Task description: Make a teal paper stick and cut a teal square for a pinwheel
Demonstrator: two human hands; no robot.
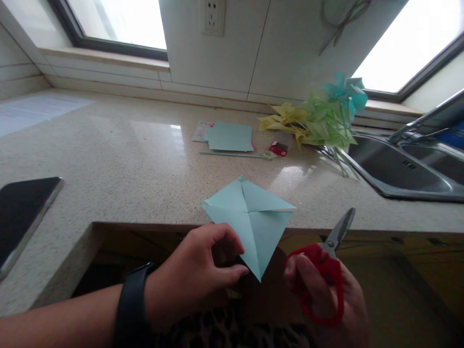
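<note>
A square of light blue paper (266, 229) has slits running in from its corners and crease lines meeting near its middle. It lies over the counter's front edge, one corner pointing toward me. At its lower left edge is my left hand (203, 261), thumb and index finger apart in a curve; the index fingertip touches the paper or hovers just over it. My right hand (326, 290) holds red-handled scissors (340, 229) to the right of the paper, fingers through the loops. The blades look closed and point up, away from the paper.
On the speckled counter (145, 159) lie a stack of light blue sheets (231, 136), a thin stick (232, 154) and a small red packet (280, 145). Paper pinwheels (315, 113) lie beside the steel sink (406, 164). A dark tablet or phone (25, 212) sits at left.
</note>
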